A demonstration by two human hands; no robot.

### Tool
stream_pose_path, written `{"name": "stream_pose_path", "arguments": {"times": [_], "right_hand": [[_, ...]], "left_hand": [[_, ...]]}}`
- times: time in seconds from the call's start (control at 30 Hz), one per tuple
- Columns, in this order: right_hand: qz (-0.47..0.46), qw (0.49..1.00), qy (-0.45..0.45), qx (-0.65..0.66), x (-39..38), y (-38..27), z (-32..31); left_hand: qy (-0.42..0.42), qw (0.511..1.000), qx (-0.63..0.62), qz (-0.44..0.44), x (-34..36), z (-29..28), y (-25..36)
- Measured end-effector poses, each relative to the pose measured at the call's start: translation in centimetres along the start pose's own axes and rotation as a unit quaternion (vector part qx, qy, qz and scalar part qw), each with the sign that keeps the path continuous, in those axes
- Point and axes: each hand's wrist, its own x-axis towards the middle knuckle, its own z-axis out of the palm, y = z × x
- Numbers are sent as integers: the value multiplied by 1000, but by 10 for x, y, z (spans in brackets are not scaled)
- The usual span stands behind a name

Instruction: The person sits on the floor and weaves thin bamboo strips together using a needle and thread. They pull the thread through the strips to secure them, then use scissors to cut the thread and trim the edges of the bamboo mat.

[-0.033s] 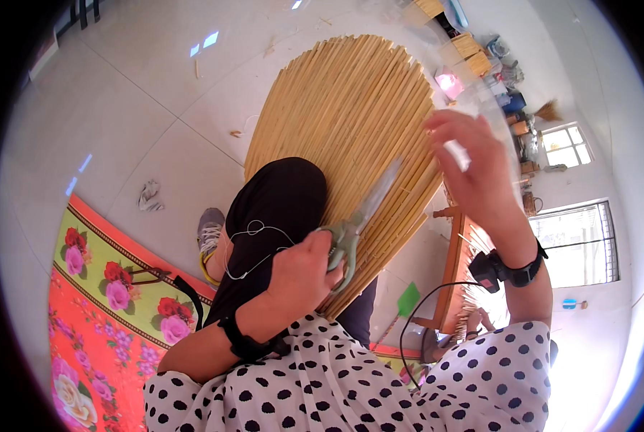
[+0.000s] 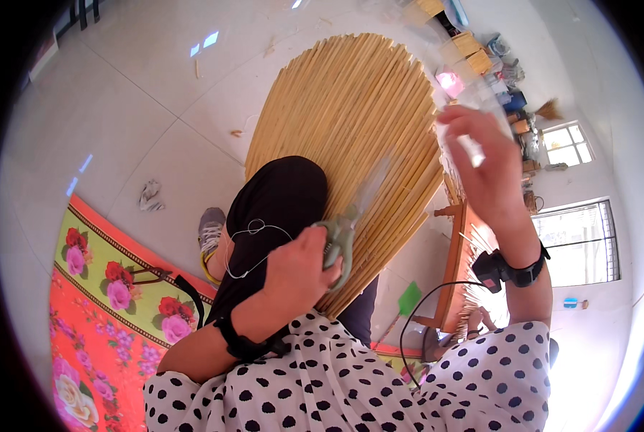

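Observation:
My left hand point(image 2: 298, 265) is wrapped round the handles of a pair of scissors point(image 2: 343, 229) with pale green grips. Their blades point up and away over a mat of thin straw-coloured sticks point(image 2: 343, 108), which slants across my lap. My right hand point(image 2: 489, 162) is raised at the mat's right edge, thumb and fingers curled together. Whatever they pinch, if anything, is too fine or blurred to make out. A loose loop of pale thread point(image 2: 263, 229) lies on the black cloth over my knee point(image 2: 282, 194).
A wooden frame point(image 2: 448, 277) with sticks stands at the right, close to another person's hand point(image 2: 478, 320). A green fly swatter point(image 2: 410, 298) is near it. Floral cloth point(image 2: 113, 309) covers the lower left. A crumpled white scrap point(image 2: 150, 195) lies on the tiled floor.
My right hand has shifted slightly to the right, away from the mat's edge. The scissors have tipped slightly in my left hand, and their blades are more blurred.

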Motion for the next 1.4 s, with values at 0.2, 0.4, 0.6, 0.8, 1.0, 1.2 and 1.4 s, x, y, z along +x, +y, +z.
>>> {"name": "stream_pose_path", "arguments": {"times": [0.2,0.4,0.6,0.8,1.0,1.2,1.4], "right_hand": [[118,971,196,69,-40,46,-22],[248,964,-53,80,-94,105,30],[266,925,-269,-16,-176,155,95],[266,917,-278,-106,-190,174,128],[263,950,-106,-127,-185,166,142],[292,938,36,-184,-169,143,122],[63,936,273,-212,-118,79,80]], "left_hand": [[231,958,-118,-125,7,-95,-43],[265,902,102,-325,-79,-212,-254],[87,783,306,-535,-215,-175,-347],[2,762,364,-536,-313,-95,-341],[-80,785,274,-550,-303,-80,-349],[48,885,341,-313,-172,-130,-296],[102,989,99,-31,-23,-115,-99]]}}
